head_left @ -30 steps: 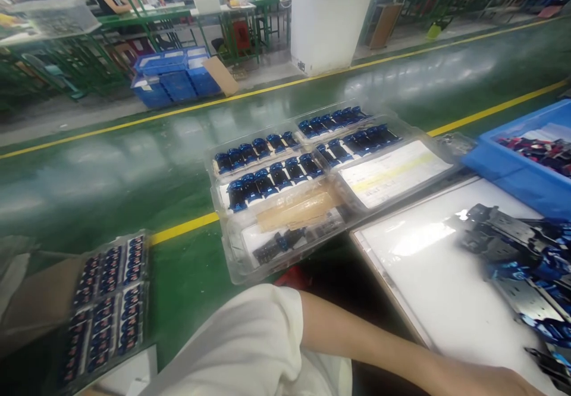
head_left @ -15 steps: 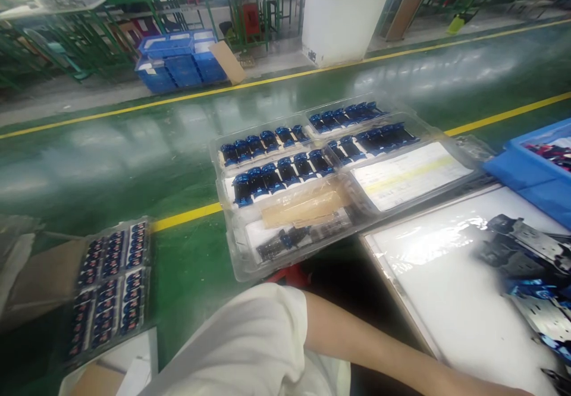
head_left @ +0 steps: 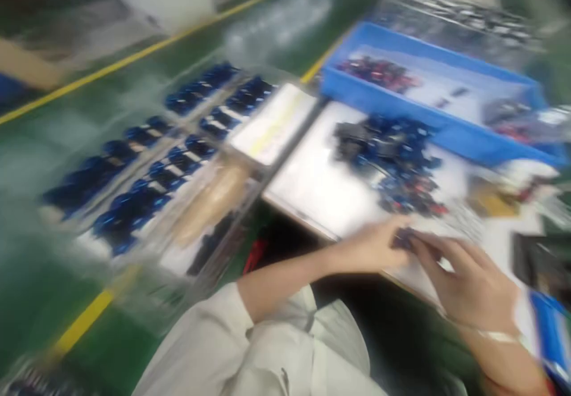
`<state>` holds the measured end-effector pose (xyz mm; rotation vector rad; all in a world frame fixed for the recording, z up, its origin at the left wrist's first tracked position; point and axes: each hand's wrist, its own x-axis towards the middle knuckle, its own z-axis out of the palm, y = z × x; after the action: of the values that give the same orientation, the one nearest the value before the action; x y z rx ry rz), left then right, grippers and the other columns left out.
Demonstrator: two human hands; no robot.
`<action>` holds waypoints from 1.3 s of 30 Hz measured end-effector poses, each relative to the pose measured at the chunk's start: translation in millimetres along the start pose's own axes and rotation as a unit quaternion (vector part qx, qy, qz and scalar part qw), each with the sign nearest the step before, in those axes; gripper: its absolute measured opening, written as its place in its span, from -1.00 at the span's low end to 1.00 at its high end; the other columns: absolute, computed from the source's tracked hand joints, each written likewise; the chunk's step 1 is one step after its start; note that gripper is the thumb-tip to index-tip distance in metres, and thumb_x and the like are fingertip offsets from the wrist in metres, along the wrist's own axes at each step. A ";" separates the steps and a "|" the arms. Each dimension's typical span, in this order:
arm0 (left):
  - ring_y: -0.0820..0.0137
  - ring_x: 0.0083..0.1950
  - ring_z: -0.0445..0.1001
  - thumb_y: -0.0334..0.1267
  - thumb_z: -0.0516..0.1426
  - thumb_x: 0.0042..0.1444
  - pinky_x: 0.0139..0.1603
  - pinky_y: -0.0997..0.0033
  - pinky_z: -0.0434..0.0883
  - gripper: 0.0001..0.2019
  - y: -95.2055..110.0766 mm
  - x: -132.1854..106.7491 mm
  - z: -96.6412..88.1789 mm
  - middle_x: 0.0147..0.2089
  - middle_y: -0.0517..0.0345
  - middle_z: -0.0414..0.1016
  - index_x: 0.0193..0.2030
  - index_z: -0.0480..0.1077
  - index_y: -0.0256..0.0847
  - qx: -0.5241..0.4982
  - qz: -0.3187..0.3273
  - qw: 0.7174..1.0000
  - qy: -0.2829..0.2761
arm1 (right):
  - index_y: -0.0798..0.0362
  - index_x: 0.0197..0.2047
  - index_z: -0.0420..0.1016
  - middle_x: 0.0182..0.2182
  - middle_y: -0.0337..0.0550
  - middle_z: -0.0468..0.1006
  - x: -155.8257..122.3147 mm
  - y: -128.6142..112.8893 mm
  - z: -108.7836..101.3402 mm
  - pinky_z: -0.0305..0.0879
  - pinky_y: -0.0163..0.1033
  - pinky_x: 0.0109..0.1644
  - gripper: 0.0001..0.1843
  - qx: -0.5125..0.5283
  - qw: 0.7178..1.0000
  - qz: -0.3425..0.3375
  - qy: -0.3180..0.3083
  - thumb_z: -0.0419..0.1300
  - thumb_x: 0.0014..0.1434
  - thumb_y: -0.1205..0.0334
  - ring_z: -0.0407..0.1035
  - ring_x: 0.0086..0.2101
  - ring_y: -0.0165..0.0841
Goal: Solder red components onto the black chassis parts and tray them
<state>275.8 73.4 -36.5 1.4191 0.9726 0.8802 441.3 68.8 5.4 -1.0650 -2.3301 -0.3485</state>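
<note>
Over the near edge of the white table, my left hand and my right hand meet. Between their fingertips sits a small dark part, bluish and blurred by motion, so its exact kind does not show. The left fingers close on it from the left. My right thumb and fingers pinch it from the other side. Just beyond the hands lies a heap of blue, black and red metal parts on the table.
A blue bin with red and dark parts stands behind the heap. To the left, a clear plastic tray holds rows of blue-black parts, a white sheet and a brown piece. A yellow-brown box lies at right.
My view has swung to the right. Both hands now show, meeting at a small dark part; before, only my left forearm was seen, the hand out of frame.
</note>
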 end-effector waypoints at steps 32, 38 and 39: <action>0.29 0.02 0.51 -0.18 0.14 0.20 0.18 0.04 0.43 -0.63 1.3 14.3 -8.1 -0.08 0.08 0.55 0.14 0.34 -0.14 -0.319 -0.051 0.945 -0.058 | 0.07 0.16 0.38 -0.15 0.01 0.57 -31.1 -21.2 1.4 0.39 -0.10 -0.10 -0.59 0.046 0.996 0.060 0.040 0.10 0.28 0.53 0.44 -0.15 -0.21; 0.38 -0.14 0.52 -0.19 0.17 0.18 0.10 0.11 0.48 -0.68 2.4 16.6 -4.7 -0.23 0.15 0.53 0.07 0.37 -0.15 -0.300 -0.064 0.951 -0.037 | 0.06 0.13 0.40 -0.16 0.01 0.58 -36.3 -21.0 -0.5 0.38 -0.10 -0.13 -0.61 0.048 0.995 0.069 0.051 0.11 0.28 0.52 0.44 -0.17 -0.20; 0.38 -0.14 0.52 -0.20 0.17 0.17 0.09 0.11 0.48 -0.68 2.2 16.9 -4.3 -0.23 0.15 0.53 0.07 0.37 -0.15 -0.300 -0.066 0.951 -0.034 | 0.05 0.15 0.39 -0.16 0.01 0.58 -37.1 -21.3 -0.1 0.38 -0.10 -0.13 -0.60 0.049 0.995 0.071 0.050 0.11 0.28 0.52 0.44 -0.17 -0.20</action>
<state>278.4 90.6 -34.3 0.8474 0.6564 0.9200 445.0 32.1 -16.1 -1.1328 -2.1467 -0.2256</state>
